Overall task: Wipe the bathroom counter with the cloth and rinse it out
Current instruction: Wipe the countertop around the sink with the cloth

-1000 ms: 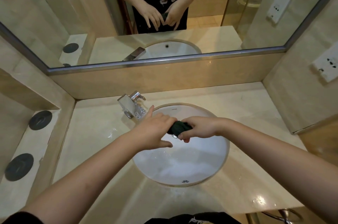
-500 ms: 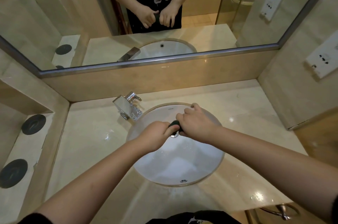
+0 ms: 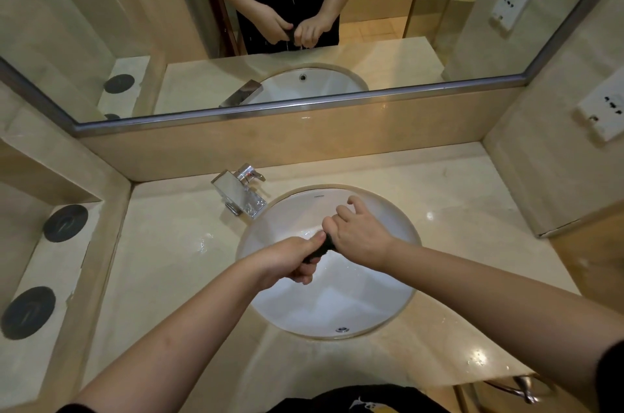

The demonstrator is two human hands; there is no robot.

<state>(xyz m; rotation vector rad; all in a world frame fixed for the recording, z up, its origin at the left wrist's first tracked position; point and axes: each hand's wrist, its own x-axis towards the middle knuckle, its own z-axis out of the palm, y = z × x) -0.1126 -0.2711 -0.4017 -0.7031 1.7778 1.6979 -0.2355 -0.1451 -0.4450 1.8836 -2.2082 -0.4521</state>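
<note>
Two bare forearms reach in from the near edge over the glossy beige stone table [image 3: 162, 264], which carries wet spots near its front right corner and beside the basin's left rim. Sunk into that table is a white oval ceramic sink [image 3: 337, 308] with a small metal overflow fitting [image 3: 341, 329] on its near wall. Above the middle of the sink the left hand [image 3: 290, 259] is curled tight round one end of a dark, bunched-up wet cloth [image 3: 320, 249], thumb lying along the top. The right hand [image 3: 358, 237] clamps the other end, knuckles up, with its index finger lifted off and crooked. The hands sit just beside each other, and only a short twisted stretch of cloth shows between them. Beyond the sink's far left rim stands a square chrome faucet [image 3: 241, 193], its spout aimed into the basin. Two black round discs [image 3: 66, 223] lie on a lower ledge at far left. Behind the backsplash, a metal-framed wall mirror [image 3: 101, 24] reflects the same grip, and a white wall socket [image 3: 601, 113] sits on the right wall.
</note>
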